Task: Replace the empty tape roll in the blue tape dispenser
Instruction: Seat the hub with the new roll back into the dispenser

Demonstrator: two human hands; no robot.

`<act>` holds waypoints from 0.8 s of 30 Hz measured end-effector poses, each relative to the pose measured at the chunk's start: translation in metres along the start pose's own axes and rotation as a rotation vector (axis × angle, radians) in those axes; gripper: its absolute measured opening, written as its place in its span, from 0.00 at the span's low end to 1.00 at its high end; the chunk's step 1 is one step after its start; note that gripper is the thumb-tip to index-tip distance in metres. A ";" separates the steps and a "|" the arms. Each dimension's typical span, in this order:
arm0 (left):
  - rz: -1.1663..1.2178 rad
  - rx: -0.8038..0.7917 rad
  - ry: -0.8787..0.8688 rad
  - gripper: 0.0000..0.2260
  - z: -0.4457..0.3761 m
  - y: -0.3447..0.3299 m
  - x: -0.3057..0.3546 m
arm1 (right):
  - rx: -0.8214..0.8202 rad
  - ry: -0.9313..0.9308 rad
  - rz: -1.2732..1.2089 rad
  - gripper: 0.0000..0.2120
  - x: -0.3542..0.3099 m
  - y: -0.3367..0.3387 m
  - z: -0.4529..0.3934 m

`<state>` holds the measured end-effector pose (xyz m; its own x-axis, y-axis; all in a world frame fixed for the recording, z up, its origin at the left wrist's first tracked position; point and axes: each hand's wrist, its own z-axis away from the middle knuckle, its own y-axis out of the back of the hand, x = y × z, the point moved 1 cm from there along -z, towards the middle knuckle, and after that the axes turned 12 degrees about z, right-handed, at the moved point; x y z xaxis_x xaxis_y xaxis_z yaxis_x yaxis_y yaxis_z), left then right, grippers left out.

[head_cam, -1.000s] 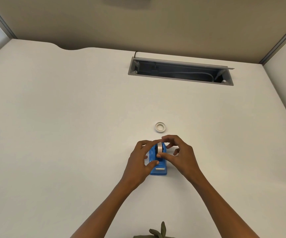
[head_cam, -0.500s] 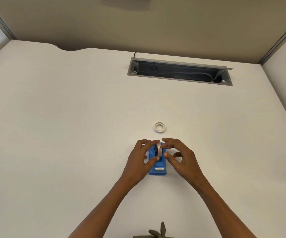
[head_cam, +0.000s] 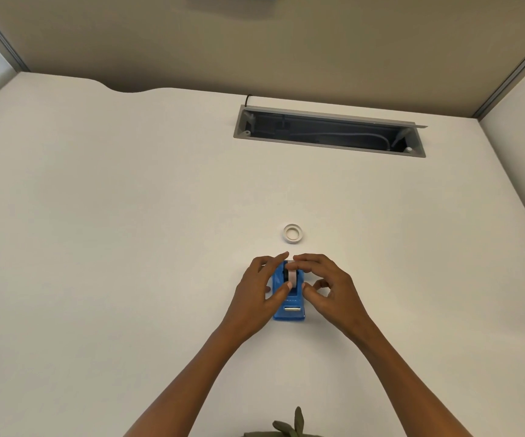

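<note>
a scrap of olive cloth (head_cam: 289, 427) is seen at the near edge of the surface (head_cam: 97, 247). toward the middle, the blue tape dispenser (head_cam: 289, 305) is flanked by both hands. the left hand (head_cam: 256, 298) is closed on its left side, thumb on the tape roll (head_cam: 292, 275) seated inside. the right hand (head_cam: 329, 287) is laid with fingertips on the roll's top. just beyond, the empty core (head_cam: 293, 234) is lying flat. a cable tray (head_cam: 330, 130) is set near the far edge.

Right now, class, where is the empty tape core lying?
In the head view, the empty tape core lies flat on the white desk, just beyond the blue tape dispenser and both hands, untouched.
</note>
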<state>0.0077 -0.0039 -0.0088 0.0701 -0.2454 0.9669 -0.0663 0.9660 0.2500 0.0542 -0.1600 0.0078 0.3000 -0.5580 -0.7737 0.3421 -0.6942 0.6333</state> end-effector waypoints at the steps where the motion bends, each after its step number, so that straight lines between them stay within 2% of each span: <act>1: 0.002 0.006 0.007 0.22 0.000 0.000 0.000 | -0.002 -0.003 0.000 0.26 0.000 0.000 -0.001; 9: 0.010 0.014 0.002 0.22 -0.001 0.000 0.002 | -0.025 -0.050 -0.004 0.18 0.003 -0.003 -0.006; 13: 0.008 0.004 -0.024 0.23 0.002 0.000 -0.001 | -0.035 -0.084 -0.049 0.20 0.004 -0.005 -0.007; 24: 0.021 0.013 -0.020 0.15 0.000 0.000 -0.005 | -0.049 -0.113 -0.112 0.22 0.010 -0.004 -0.002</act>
<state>0.0076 -0.0023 -0.0135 0.0486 -0.2267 0.9728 -0.0803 0.9699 0.2300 0.0581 -0.1618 -0.0018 0.1566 -0.5274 -0.8351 0.4120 -0.7335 0.5405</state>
